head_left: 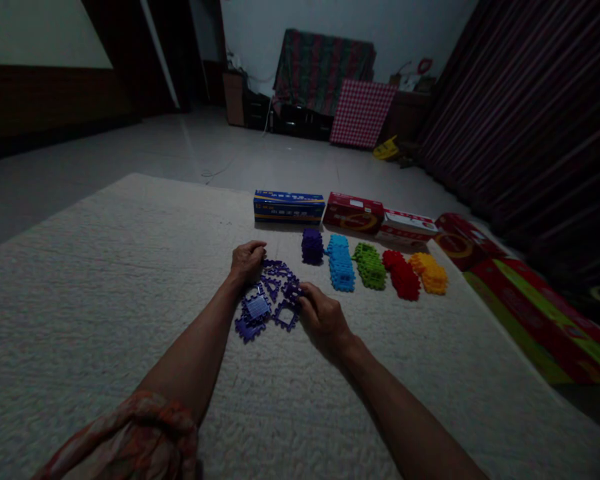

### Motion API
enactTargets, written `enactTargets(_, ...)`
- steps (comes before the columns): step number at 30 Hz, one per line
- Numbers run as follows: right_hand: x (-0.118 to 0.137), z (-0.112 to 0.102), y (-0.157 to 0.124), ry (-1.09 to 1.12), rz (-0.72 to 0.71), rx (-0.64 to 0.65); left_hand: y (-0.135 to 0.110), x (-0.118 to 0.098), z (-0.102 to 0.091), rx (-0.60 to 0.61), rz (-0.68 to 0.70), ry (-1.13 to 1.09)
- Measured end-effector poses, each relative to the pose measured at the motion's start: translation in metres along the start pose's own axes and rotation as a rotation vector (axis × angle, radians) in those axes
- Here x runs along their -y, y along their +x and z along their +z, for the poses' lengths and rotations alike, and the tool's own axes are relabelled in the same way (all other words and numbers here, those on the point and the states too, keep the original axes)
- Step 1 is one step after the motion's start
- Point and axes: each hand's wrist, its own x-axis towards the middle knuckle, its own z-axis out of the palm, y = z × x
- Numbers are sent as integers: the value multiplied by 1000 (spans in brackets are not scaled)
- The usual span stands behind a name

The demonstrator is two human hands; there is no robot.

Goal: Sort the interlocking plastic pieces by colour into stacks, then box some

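On the pale quilted mat, a loose pile of purple interlocking plastic tiles [257,308] lies between my two hands. Some tiles are solid squares, others are open frames or triangles. My right hand [326,315] pinches a purple interlocking tile [293,291] at the right side of the pile. Curled at the pile's far left edge is my left hand [249,260]; its fingertips face away, so anything inside them is hidden. Just beyond, a purple stack [312,246] stands beside sorted stacks in light blue [341,263], green [370,265], red [403,274] and yellow [429,272].
Behind the stacks stand a blue box [289,207], a red box [353,213] and a white-and-red box [406,227]. Larger red and green cartons [545,313] line the mat's right edge. A cloth-covered piece of furniture [325,70] is against the far wall, with dark curtains [525,107] at right.
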Motion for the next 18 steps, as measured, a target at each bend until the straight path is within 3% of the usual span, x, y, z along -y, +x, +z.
enactTargets(3,-4,-11,22,-17,39,-25,-1,-1,0,-3,8,4)
enactTargets(7,-20,-30,69,-156,-13,-61,-2,-3,0,-4,17,2)
enactTargets(10,-34,-40,94,-232,-5,6,-2,-2,0,-7,12,9)
enactTargets(18,-45,-40,94,-385,-25,-10,-2,-2,1,-16,22,18)
